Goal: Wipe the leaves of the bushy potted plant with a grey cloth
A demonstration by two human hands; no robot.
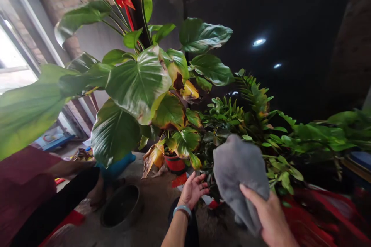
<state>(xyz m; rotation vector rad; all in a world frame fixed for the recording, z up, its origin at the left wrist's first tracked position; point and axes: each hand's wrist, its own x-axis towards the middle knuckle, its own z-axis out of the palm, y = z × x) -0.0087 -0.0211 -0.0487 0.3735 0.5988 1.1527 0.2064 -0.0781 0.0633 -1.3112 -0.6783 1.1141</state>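
My right hand (268, 210) grips a grey cloth (239, 170), thumb on top, and holds it up in front of the dense green plants. The cloth hangs in loose folds and looks slightly blurred. To its left, my left hand (194, 191) is held palm up with the fingers apart and nothing in it; a pale bangle circles the wrist. Above the left hand spreads a large-leaved potted plant (139, 81), with several leaves browned and yellowed at the edges. Its red pot (175, 164) shows partly behind the low leaves.
A dark round basin (121, 204) stands on the floor at lower left. Beside it sits another person (31, 189) in a maroon top. Smaller-leaved plants (313, 135) spread to the right, above red plastic (319, 216). A dark glossy panel (275, 15) stands behind.
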